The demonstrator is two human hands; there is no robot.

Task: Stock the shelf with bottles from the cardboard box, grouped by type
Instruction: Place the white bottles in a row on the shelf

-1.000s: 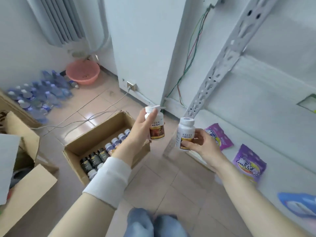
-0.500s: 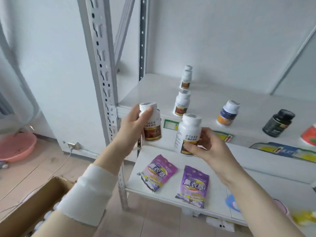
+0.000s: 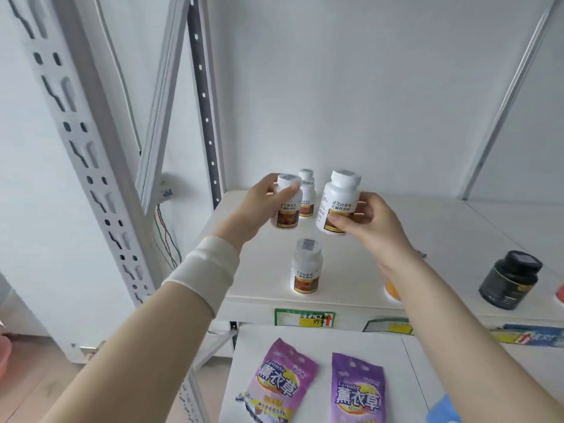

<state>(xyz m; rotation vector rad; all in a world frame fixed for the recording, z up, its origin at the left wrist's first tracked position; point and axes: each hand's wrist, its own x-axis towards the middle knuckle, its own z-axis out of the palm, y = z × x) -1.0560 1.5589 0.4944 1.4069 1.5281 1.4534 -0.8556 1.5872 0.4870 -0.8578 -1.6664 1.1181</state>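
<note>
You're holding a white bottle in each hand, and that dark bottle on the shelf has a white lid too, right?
Not quite. The head view shows the dark bottle has a black lid. The rest is right: left hand and right hand each hold a white bottle.

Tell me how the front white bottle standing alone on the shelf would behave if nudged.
The front white bottle looks tall for its narrow base, so it probably tips rather than slides. Once down, its round body would likely roll on the smooth shelf.

"Lavender" on purple pouch [image 3: 282, 384]
</note>
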